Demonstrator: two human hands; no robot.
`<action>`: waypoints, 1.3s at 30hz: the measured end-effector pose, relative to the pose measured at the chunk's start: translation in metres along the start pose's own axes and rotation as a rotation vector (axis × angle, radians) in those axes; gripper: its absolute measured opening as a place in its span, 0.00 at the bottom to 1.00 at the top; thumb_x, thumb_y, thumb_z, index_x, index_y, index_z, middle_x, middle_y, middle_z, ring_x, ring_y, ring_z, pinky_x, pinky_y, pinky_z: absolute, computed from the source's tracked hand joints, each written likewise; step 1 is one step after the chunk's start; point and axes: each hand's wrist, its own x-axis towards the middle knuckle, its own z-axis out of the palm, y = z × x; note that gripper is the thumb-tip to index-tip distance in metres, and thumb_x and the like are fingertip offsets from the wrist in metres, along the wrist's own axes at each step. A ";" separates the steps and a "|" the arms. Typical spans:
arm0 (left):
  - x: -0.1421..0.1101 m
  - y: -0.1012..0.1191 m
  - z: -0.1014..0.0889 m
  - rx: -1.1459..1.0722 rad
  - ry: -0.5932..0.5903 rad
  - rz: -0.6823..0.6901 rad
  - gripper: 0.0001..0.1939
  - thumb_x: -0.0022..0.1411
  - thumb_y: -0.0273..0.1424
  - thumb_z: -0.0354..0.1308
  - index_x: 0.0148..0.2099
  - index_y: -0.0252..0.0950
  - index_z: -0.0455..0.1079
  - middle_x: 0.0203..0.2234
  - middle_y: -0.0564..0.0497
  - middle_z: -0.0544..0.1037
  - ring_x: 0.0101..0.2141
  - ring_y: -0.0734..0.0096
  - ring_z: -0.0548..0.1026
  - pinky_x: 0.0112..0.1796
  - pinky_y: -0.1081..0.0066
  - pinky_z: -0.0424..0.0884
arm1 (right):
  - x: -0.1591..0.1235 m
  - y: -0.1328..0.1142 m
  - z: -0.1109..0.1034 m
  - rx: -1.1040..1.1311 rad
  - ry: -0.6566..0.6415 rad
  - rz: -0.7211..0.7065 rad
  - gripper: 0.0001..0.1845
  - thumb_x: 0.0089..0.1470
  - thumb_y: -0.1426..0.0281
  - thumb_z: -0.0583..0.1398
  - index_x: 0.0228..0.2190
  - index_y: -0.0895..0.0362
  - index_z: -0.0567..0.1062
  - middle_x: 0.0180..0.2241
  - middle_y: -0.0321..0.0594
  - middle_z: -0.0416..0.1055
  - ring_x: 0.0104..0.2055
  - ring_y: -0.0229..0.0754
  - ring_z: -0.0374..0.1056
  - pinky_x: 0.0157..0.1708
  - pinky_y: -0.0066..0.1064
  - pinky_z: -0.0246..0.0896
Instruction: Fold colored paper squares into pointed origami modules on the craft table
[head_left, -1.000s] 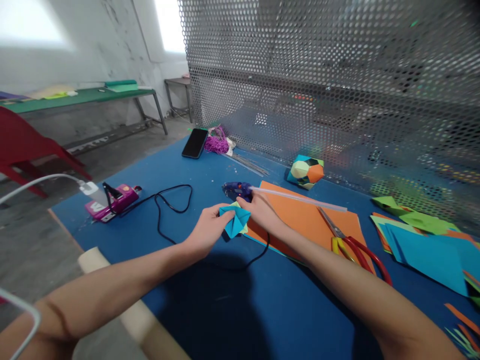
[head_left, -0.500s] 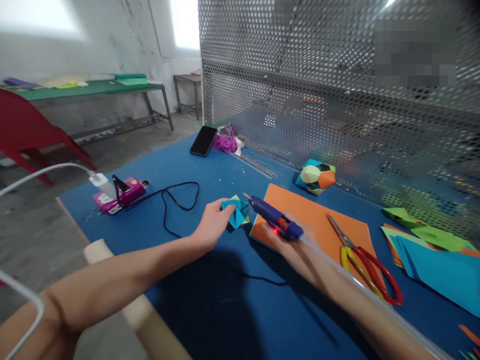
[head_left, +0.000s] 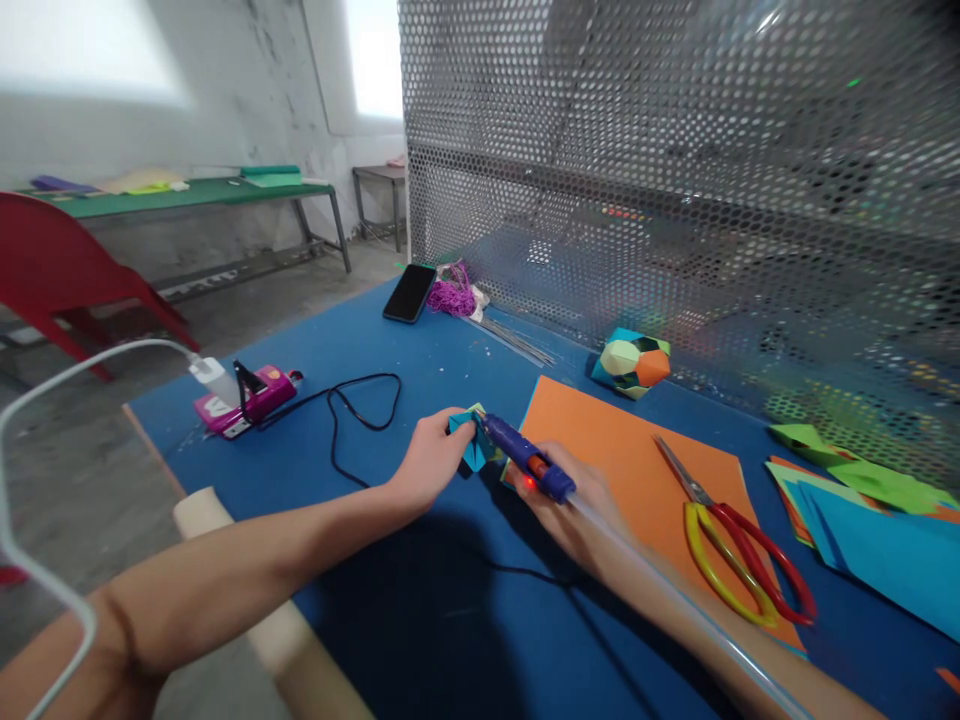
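Observation:
My left hand point(head_left: 433, 455) pinches a small folded paper piece point(head_left: 472, 455), blue with some pale green, above the table. In my right hand point(head_left: 566, 500) is a dark blue glue gun point(head_left: 525, 452), its red light glowing. The gun's nozzle meets the upper edge of the folded paper; whether it presses on it I cannot tell. A long clear glue stick point(head_left: 652, 565) runs out of the gun's back along my right forearm. Just beyond, a stack of orange paper sheets point(head_left: 615, 440) lies flat, with open scissors point(head_left: 720, 530) with red and yellow handles on it.
A multicoloured folded paper ball point(head_left: 634, 362) rests by the perforated metal screen point(head_left: 525, 120). Blue and green papers point(head_left: 877, 540) lie at right. A phone point(head_left: 409, 293), purple string point(head_left: 452, 295), thin wires point(head_left: 517, 342) and a pink extension socket point(head_left: 247, 400) with cables sit farther left.
My right hand has brought the glue gun left, so its nozzle is now at the folded paper instead of just beside it. The left hand keeps its pinch, and the view has shifted slightly.

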 end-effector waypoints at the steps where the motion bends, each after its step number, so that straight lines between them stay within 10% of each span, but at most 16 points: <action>1: 0.000 0.000 0.000 0.007 -0.001 0.003 0.13 0.54 0.32 0.52 0.35 0.33 0.75 0.25 0.51 0.75 0.27 0.72 0.70 0.30 0.73 0.66 | 0.000 0.000 0.000 0.000 -0.004 -0.008 0.09 0.53 0.62 0.54 0.27 0.54 0.67 0.22 0.35 0.69 0.22 0.37 0.65 0.23 0.27 0.58; 39: -0.001 0.002 -0.001 0.045 -0.010 0.032 0.13 0.55 0.33 0.52 0.37 0.32 0.75 0.27 0.50 0.77 0.27 0.71 0.71 0.30 0.73 0.67 | -0.001 -0.001 -0.001 -0.080 0.019 -0.047 0.10 0.54 0.62 0.53 0.26 0.54 0.65 0.19 0.34 0.66 0.18 0.36 0.61 0.19 0.26 0.54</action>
